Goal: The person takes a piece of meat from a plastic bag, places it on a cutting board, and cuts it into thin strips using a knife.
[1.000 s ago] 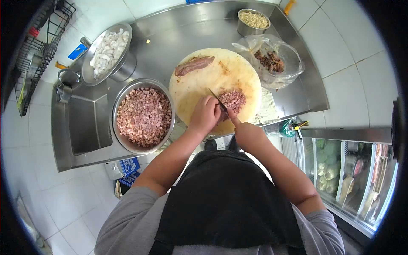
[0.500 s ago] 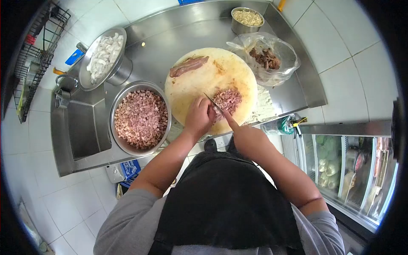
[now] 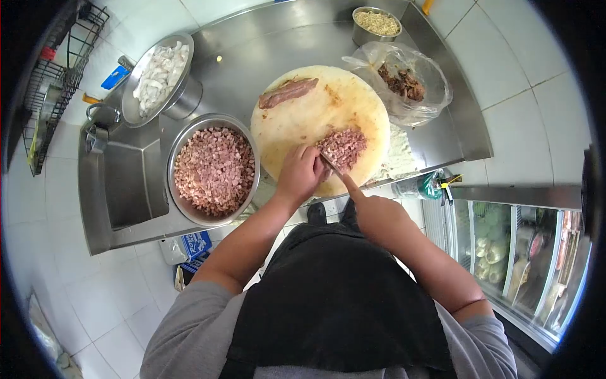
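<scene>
A round cutting board [image 3: 278, 129] lies on the steel counter. My right hand [image 3: 382, 218] is closed round the handle of a knife [image 3: 331, 165], index finger stretched along it. Beside the blade, my left hand [image 3: 299, 172] has its fingers curled down on the board, pressing a piece of meat [image 3: 326, 173] that is mostly hidden. A heap of diced meat [image 3: 344, 148] lies just beyond the knife. Towards the board's far left edge rests an uncut strip of meat [image 3: 288, 93].
Left of the board stands a big steel bowl [image 3: 257, 167] of diced meat. A tilted bowl of white pieces [image 3: 161, 72] rests on a pot behind it, near the sink [image 3: 132, 183]. At right are a plastic bag [image 3: 435, 101] with dark meat and a small steel bowl [image 3: 358, 33].
The knife's tip has come down and back towards the diced heap, close by my left fingers. Both hands stay in nearly the same place, and the whole view has shifted slightly.
</scene>
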